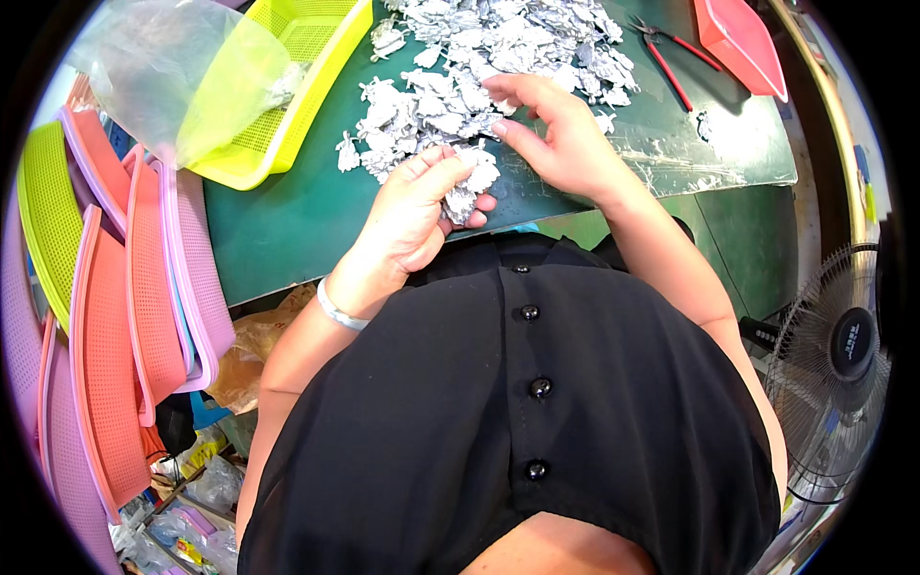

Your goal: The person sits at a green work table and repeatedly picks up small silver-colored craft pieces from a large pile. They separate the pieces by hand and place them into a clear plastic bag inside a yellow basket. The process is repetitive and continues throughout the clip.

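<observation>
A heap of small, crumpled-looking silvery-white pieces (517,48) spreads over the green tabletop (259,230). Close to the table's near edge, my left hand (407,206) is closed around a small bunch of these pieces (470,187), its thumb pressing on top. My right hand (565,144) hovers at the near side of the heap, thumb and fingers apart, with nothing visible between them. Its fingertips point left, just above the held bunch. What the pieces are exactly, I cannot make out.
Red-handled pliers (666,67) lie right of the heap, beside a coral tray (743,48). A yellow-green basket (254,168) with a clear plastic bag (182,77) stands left. Stacked coloured baskets (115,374) crowd the left side; a fan (834,355) stands right.
</observation>
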A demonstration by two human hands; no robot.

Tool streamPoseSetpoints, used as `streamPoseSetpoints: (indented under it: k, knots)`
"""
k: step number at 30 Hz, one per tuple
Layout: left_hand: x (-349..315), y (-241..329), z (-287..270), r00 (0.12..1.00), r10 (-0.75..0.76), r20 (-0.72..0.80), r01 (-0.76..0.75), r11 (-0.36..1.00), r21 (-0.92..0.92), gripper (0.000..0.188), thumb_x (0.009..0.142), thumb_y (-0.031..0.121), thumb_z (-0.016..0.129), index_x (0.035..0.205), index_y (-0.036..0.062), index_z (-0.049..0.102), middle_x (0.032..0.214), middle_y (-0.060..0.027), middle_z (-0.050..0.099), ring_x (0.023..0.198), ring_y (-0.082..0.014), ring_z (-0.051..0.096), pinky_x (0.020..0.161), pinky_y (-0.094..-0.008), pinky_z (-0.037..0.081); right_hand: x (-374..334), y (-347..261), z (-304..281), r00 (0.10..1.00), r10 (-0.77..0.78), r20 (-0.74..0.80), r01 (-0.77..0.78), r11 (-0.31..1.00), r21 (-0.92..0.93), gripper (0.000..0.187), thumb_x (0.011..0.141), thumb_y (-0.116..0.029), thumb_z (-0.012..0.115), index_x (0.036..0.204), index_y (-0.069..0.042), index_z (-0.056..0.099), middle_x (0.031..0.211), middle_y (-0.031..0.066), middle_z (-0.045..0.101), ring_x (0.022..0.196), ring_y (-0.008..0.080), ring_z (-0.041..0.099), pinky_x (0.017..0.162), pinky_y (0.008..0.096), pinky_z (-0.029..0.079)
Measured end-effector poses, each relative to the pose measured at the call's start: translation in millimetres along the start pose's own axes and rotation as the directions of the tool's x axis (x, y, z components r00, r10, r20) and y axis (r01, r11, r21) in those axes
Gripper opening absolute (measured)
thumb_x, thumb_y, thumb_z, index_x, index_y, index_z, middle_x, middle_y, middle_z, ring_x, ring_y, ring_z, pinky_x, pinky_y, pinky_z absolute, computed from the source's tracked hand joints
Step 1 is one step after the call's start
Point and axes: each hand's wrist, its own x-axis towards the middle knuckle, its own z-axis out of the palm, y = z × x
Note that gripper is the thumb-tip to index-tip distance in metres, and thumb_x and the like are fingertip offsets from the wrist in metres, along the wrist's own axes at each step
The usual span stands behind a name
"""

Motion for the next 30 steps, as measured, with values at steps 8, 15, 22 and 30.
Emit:
streamPoseSetpoints:
  k: [8, 15, 22, 30]
  knots:
    - [-2.0, 2.4, 2.8, 0.999, 0.044, -0.002, -0.043, 0.99, 0.131, 0.015, 0.083, 0.017, 0.06, 0.09, 0.0069, 0.052, 0.08, -0.0026, 0.056, 0.064, -0.0154, 0.059, 0.051, -0.0228, 0.045, -2.6, -9.7, 0.9, 0.97, 0.137, 0.2, -0.231, 0.767, 0.599, 0.032, 0.081, 0.0, 0.055, 0.112, -0.001, 0.053, 0.087, 0.0011, 0.057, 0.081, 0.0059, 0.053, 0.074, 0.0207, 0.043]
    - [-1.9, -0.1, 5.3, 0.997, 0.071, -0.025, -0.07, 0.997, 0.042, 0.017, 0.086, 0.016, 0.055, 0.098, 0.0046, 0.058, 0.087, -0.004, 0.059, 0.065, -0.0145, 0.058, 0.053, -0.0236, 0.046, -4.7, -11.2, 0.5, 0.933, 0.238, 0.27, -0.36, 0.605, 0.71, 0.032, 0.078, -0.001, 0.057, 0.11, -0.003, 0.055, 0.083, -0.0002, 0.056, 0.075, 0.004, 0.052, 0.069, 0.0179, 0.042]
    - [-2.3, -5.0, 11.2, 0.986, 0.149, -0.068, -0.147, 0.988, 0.043, 0.018, 0.087, 0.015, 0.052, 0.099, 0.0046, 0.06, 0.088, -0.0044, 0.06, 0.066, -0.0127, 0.057, 0.054, -0.0233, 0.047, -7.5, -12.7, 1.4, 0.906, 0.32, 0.277, -0.409, 0.495, 0.767, 0.028, 0.077, -0.001, 0.056, 0.105, 0.0, 0.054, 0.082, 0.0014, 0.055, 0.07, 0.0061, 0.052, 0.062, 0.0194, 0.044]
    - [-3.7, -5.1, 15.4, 0.993, 0.121, 0.002, -0.118, 0.965, 0.235, 0.025, 0.077, 0.016, 0.067, 0.094, 0.0048, 0.052, 0.079, -0.0023, 0.057, 0.063, -0.0099, 0.056, 0.051, -0.0199, 0.042, -10.2, -19.4, -1.5, 0.932, 0.255, 0.259, -0.363, 0.603, 0.71, 0.027, 0.078, -0.001, 0.056, 0.104, 0.0, 0.053, 0.079, -0.0008, 0.053, 0.071, 0.0041, 0.051, 0.065, 0.0188, 0.043]
